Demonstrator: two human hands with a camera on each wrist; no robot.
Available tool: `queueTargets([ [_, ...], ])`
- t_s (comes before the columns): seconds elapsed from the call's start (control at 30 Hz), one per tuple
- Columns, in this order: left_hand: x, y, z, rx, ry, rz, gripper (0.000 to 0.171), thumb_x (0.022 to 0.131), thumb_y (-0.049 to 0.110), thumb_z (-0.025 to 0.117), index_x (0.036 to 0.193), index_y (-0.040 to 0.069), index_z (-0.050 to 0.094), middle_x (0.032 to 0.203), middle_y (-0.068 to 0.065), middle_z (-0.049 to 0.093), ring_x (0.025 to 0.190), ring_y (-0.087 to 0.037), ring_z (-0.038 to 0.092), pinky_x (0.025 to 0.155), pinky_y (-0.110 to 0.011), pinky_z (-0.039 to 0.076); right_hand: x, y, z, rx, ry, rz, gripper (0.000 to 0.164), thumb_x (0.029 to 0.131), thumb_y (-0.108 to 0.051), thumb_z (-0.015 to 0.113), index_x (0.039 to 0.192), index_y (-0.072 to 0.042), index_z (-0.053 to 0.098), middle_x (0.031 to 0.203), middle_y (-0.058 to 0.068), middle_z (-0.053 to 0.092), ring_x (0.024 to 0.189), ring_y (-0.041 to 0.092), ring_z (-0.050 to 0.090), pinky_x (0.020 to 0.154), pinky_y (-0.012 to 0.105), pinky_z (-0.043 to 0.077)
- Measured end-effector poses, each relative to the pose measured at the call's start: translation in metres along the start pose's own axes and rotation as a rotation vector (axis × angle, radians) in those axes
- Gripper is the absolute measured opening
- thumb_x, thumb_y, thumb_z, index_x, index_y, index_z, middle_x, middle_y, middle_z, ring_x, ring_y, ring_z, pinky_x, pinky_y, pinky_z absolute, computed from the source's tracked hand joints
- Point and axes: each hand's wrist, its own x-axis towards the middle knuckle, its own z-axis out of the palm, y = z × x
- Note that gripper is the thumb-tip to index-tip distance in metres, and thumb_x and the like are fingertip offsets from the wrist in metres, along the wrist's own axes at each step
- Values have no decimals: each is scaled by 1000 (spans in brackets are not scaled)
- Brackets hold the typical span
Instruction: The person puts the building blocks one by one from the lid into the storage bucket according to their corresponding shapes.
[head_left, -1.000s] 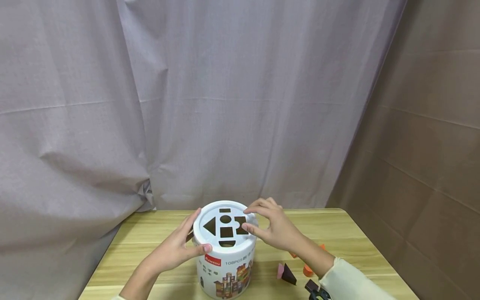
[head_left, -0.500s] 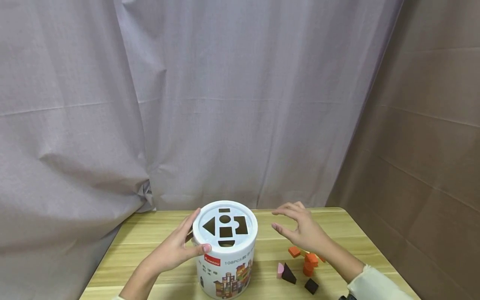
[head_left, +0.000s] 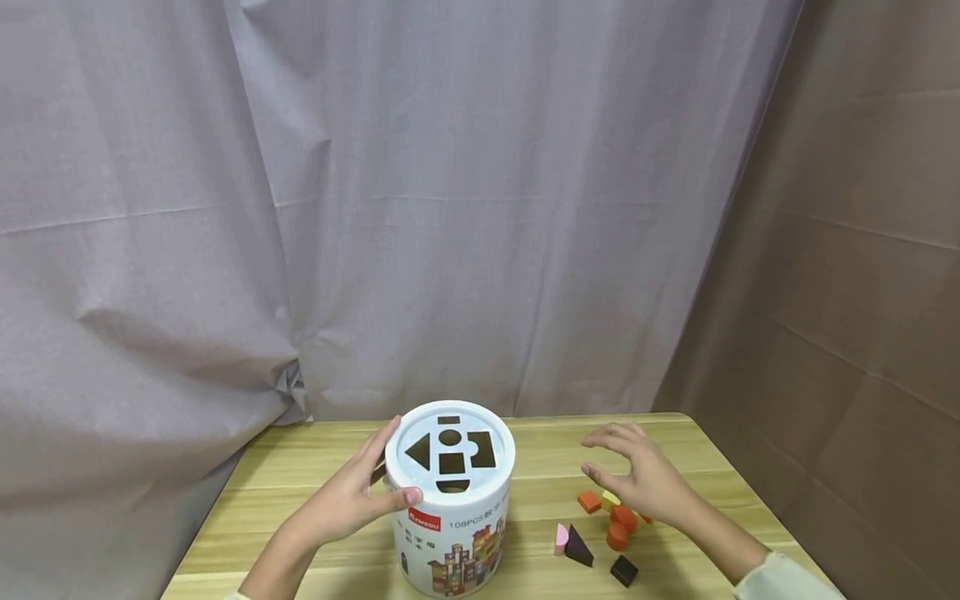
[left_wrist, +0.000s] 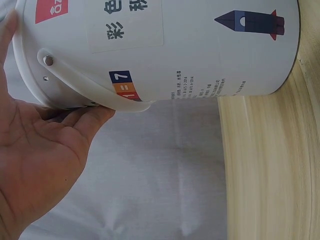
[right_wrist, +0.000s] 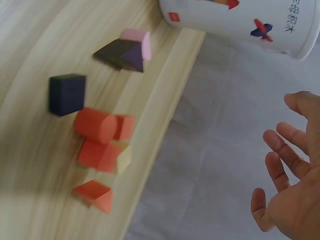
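Observation:
A white toy-block bucket stands upright on the wooden table, its lid pierced with shaped holes. My left hand grips the upper left of the bucket, thumb at the front rim and fingers around the side; in the left wrist view these fingers pass near the white handle. My right hand hovers above the loose blocks, fingers spread and slightly bent, holding nothing. Below it lie an orange cylinder, an orange block, a yellow block and an orange triangular block.
A dark triangular block leans by a pink block, right of the bucket. Closer to me sits a black block. Grey curtain hangs behind the table, and brown cloth borders the right side.
My right hand has left the lid and moved right, over the loose blocks, uncovering several of them. The left hand and the bucket stay put.

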Motion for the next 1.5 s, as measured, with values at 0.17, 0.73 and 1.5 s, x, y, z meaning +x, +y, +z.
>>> queueTargets([
  [0.17, 1, 0, 0, -30, -4, 15, 117, 95, 36, 90, 178, 10, 13, 181, -30, 19, 163, -56, 31, 127, -74, 38, -11, 14, -3, -16, -20, 41, 31, 90, -19, 92, 120, -16, 82, 124, 2, 79, 117, 31, 66, 93, 59, 60],
  [0.73, 2, 3, -3, 18, -10, -7, 119, 94, 41, 90, 179, 12, 13, 182, -28, 21, 164, -57, 30, 126, -80, 34, -55, 89, -4, -105, -168, 199, 41, 83, -11, 96, 120, -4, 81, 127, 13, 75, 117, 44, 67, 83, 67, 62],
  [1.5, 0, 2, -4, 40, -15, -13, 119, 93, 42, 91, 179, 13, 13, 181, -29, 22, 163, -58, 29, 125, -83, 32, -77, 118, 15, -109, -366, 404, 38, 87, -17, 92, 122, -11, 81, 141, 22, 69, 132, 55, 58, 83, 75, 50],
])
